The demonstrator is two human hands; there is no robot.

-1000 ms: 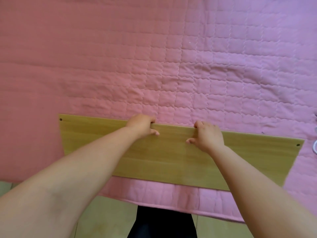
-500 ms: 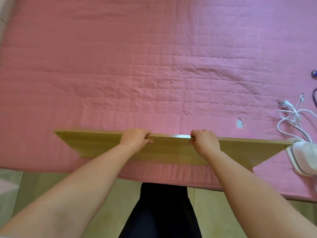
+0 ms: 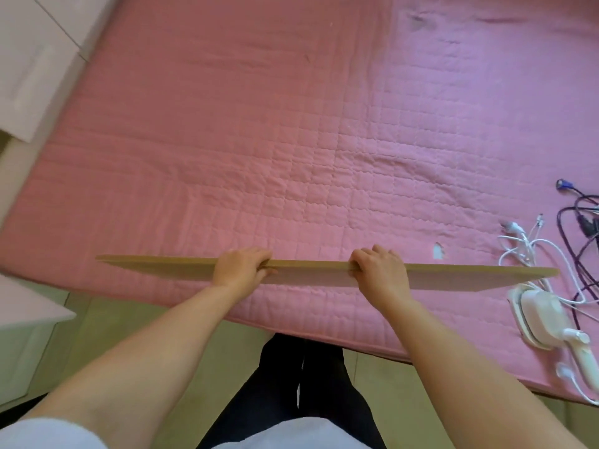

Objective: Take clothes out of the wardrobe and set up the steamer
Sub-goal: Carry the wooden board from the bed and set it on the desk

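Note:
A long wooden board (image 3: pixel 311 270) is held nearly edge-on above the near side of a bed with a pink quilted cover (image 3: pixel 291 140). My left hand (image 3: pixel 241 266) grips the board's top edge left of its middle. My right hand (image 3: pixel 379 270) grips the same edge right of the middle. A white handheld steamer (image 3: pixel 544 314) lies on the cover at the right, just below the board's right end, with its white cord (image 3: pixel 531 251) trailing behind it.
Dark cables with a blue plug (image 3: pixel 580 215) lie at the bed's right edge. A small white scrap (image 3: pixel 438 251) lies on the cover. White furniture (image 3: pixel 29 59) stands at the upper left and a white unit (image 3: pixel 22 322) at the lower left. Floor (image 3: pixel 129 332) lies below the bed edge.
The board has tipped from lying flat on the cover to standing nearly edge-on in both hands. The view has pulled back, so the steamer and cables came into sight at the right.

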